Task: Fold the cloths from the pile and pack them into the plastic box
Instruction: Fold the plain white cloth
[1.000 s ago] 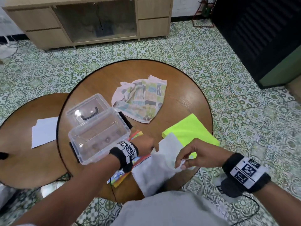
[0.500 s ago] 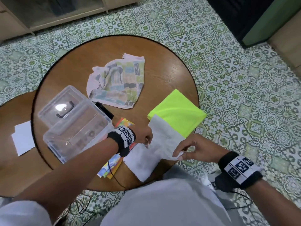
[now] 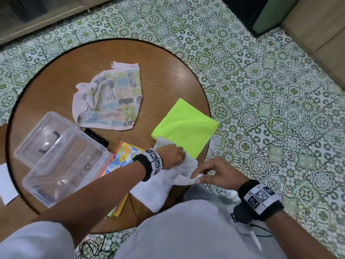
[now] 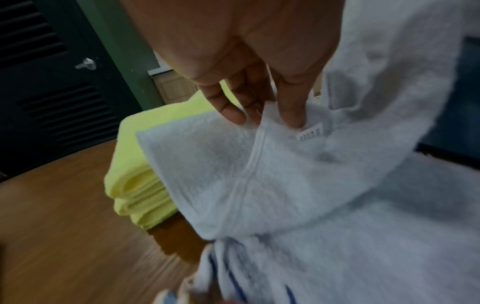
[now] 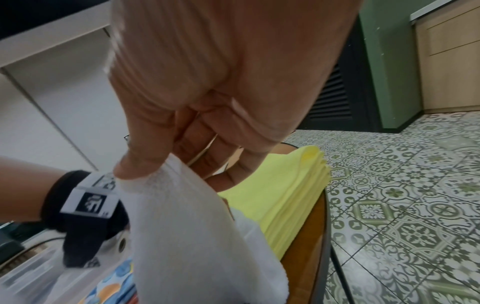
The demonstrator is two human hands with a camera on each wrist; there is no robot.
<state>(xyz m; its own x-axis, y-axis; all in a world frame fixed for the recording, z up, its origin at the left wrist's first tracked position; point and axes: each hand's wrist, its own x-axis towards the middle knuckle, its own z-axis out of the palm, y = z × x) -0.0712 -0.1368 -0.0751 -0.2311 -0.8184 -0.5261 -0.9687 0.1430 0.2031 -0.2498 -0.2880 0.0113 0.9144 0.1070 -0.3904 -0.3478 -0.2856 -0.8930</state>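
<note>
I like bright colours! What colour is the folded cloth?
Neon yellow-green folded cloth, clearest in the head view.

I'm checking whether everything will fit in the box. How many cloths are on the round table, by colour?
White cloth: 1
Neon yellow cloth: 1
Pale patchwork-print cloth: 1
Bright floral-print cloth: 1
Total: 4

A home, by the look of it: green-and-white patterned floor tiles, a low wooden cabinet along the wall, a dark louvred door with a green frame, and a round wooden counter strewn with household cloths
</note>
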